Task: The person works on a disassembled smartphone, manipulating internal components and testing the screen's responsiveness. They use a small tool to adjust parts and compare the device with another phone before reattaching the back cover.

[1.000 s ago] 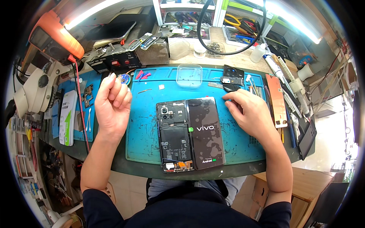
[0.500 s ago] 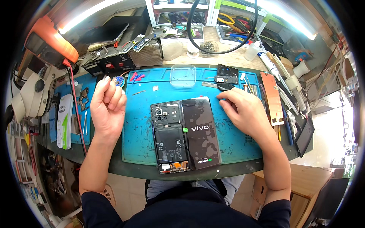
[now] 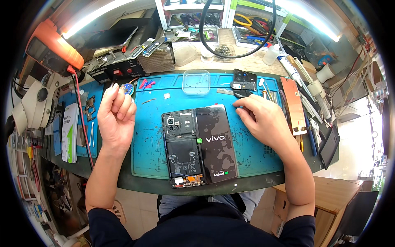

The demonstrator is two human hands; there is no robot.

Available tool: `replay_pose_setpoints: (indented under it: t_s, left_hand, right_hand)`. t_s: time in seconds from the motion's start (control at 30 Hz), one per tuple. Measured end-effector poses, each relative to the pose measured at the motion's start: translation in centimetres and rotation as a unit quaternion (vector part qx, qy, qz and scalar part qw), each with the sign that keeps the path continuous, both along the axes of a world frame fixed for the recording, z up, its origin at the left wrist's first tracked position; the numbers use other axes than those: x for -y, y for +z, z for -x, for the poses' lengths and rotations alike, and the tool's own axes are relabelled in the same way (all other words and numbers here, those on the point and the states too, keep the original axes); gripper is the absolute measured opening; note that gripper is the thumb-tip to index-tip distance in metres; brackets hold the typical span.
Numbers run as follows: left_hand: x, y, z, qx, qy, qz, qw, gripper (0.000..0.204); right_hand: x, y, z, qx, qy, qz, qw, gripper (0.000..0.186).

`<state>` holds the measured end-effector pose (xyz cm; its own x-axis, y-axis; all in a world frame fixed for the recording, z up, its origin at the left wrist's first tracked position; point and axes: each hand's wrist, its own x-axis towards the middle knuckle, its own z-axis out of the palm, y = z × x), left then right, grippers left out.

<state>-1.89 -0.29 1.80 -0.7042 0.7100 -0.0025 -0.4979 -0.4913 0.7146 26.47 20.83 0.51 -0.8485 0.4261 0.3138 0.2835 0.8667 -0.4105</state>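
Observation:
A phone with its back off lies on the blue mat (image 3: 154, 164). Its exposed inside (image 3: 183, 144), with camera lenses at the far end and a black battery, faces up on the left. Against its right side lies a screen panel (image 3: 216, 152), lit with a start-up logo, a green tab between the two. Raised to the left of the phone, my left hand (image 3: 117, 117) is closed with fingers curled; nothing shows in it. My right hand (image 3: 261, 119) rests on the mat beyond the panel's right edge, thumb and forefinger apart, holding nothing. A black phone part (image 3: 243, 80) lies beyond it.
A clear plastic box (image 3: 196, 83) sits at the mat's far edge. An orange multimeter (image 3: 51, 47) and a white microscope (image 3: 35, 103) stand at the left. A copper-coloured panel (image 3: 293, 106) and several tools lie at the right. A black cable loop (image 3: 201, 31) hangs overhead.
Both hands hold their poses. The view has shifted very slightly, and the phone and the lit panel stay as they were.

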Motion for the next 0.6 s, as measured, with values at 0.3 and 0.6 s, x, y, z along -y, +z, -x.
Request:
replay_pose_setpoints:
  t_s: [0.3, 0.6]
  left_hand:
    - [0.12, -0.04, 0.02, 0.000, -0.003, -0.002, 1.000, 0.037]
    - [0.18, -0.10, 0.12, 0.001, -0.007, -0.005, 1.000, 0.037]
  right_hand:
    - [0.14, 0.40, -0.04, 0.024, -0.009, 0.032, 0.999, 0.013]
    - [0.11, 0.47, -0.05, 0.028, -0.008, 0.030, 0.999, 0.014]
